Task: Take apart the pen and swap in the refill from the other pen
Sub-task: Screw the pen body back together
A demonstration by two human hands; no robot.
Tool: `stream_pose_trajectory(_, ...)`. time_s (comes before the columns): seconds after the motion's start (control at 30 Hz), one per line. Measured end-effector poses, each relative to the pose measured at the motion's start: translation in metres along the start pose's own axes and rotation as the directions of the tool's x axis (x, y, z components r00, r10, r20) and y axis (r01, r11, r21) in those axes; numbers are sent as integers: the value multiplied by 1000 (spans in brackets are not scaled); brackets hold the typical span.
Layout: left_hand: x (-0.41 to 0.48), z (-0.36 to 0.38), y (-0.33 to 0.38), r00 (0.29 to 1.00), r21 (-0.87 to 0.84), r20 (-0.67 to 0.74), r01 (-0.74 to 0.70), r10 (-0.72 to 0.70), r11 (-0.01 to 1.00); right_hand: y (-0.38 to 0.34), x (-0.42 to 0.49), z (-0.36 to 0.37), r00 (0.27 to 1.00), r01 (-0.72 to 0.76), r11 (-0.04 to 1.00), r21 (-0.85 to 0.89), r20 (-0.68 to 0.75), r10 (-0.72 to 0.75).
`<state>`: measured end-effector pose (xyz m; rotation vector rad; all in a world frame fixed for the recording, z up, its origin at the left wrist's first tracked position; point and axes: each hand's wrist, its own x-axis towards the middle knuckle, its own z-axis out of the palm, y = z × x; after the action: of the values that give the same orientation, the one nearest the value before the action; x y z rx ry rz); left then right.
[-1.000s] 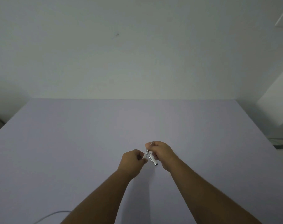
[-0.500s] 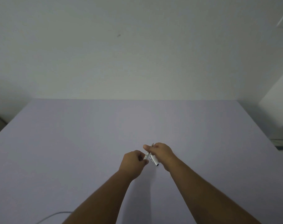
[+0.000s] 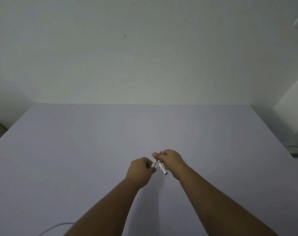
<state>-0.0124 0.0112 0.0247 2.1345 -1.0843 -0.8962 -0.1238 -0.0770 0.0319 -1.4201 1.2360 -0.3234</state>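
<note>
Centrally, above the near half of the surface, two pale pen parts are held in the air. A slim pen piece runs between the two hands, its lower end pinched in the left hand and its upper end pinched by the fingertips of the right hand; a thin dark tip shows just above the right fingers. A second, thicker pen barrel is also gripped in the right hand and slants down from it toward the near edge, ending in a dark opening. Both hands are closed on these parts and sit just beside each other, knuckles nearly touching. Whether the slim piece is a refill or a barrel section cannot be told; the fingers cover most of it. Both forearms reach in from the near edge. A pale cable curves at the near-left edge. Dim, unidentifiable items lie off the right edge.
</note>
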Motion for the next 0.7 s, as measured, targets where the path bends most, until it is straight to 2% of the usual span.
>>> stream_pose_trajectory(0.1,0,1,0,1000,-35,12,21,-20,999,0,0,1,999,-21,999,47,34,20)
stream_pose_trajectory(0.2,1,0,1,999,-32,16,39,-38,999,1,-2,-3,996,23,988,150,84,-36)
stream_pose_trajectory(0.37,1,0,-2,1000,20,12,19,-19,1000,-1,1,1,999,-45,998,43,22,45)
stream_pose_trajectory(0.47,0,2,1,999,3,27,29,-30,1000,0,0,0,997,-24,997,67,76,19)
stream_pose_trajectory(0.57,2,1,1,1000,43,-4,21,-21,999,-3,0,4,1000,12,999,40,28,-13)
stream_pose_trajectory(0.7,3,2,0,997,66,-64,36,-32,997,-10,3,10,1000,-23,1000,-5,-20,23)
